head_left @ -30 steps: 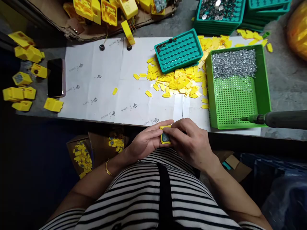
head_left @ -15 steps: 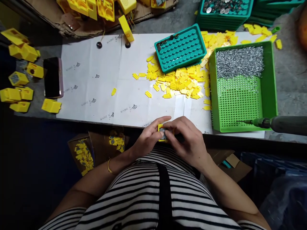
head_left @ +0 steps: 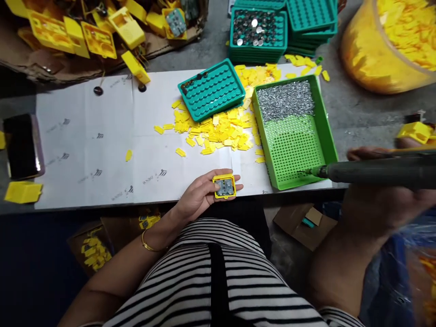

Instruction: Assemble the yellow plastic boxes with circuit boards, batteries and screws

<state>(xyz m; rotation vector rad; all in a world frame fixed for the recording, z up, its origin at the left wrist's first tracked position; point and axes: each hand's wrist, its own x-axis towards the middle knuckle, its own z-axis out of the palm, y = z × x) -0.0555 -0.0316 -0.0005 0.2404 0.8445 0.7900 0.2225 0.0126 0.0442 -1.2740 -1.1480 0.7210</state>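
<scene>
My left hand [head_left: 200, 193] holds a small yellow plastic housing [head_left: 224, 196] with its open side up, the thumb pressing on the grey insert [head_left: 225, 186] inside. The fingers support it from beneath, at the table's front edge. On the right, my right hand [head_left: 381, 204] is around the dark body of an electric screwdriver [head_left: 371, 172]; motion blurs the hand. The screwdriver's bit points left over the green perforated basket [head_left: 267, 156], where a heap of small silver screws [head_left: 286, 100] fills the far part.
Loose yellow pieces [head_left: 221, 129] lie around a teal tray [head_left: 213, 91]. Behind stand stacked teal trays [head_left: 259, 52] with round metal parts and a tub [head_left: 361, 54] of yellow pieces. A carton [head_left: 190, 36] holds yellow housings at back left. A phone [head_left: 23, 145] lies at left.
My right hand has left the yellow housing and moved right to the electric screwdriver. My left hand keeps the housing, now alone. The view has shifted to the right.
</scene>
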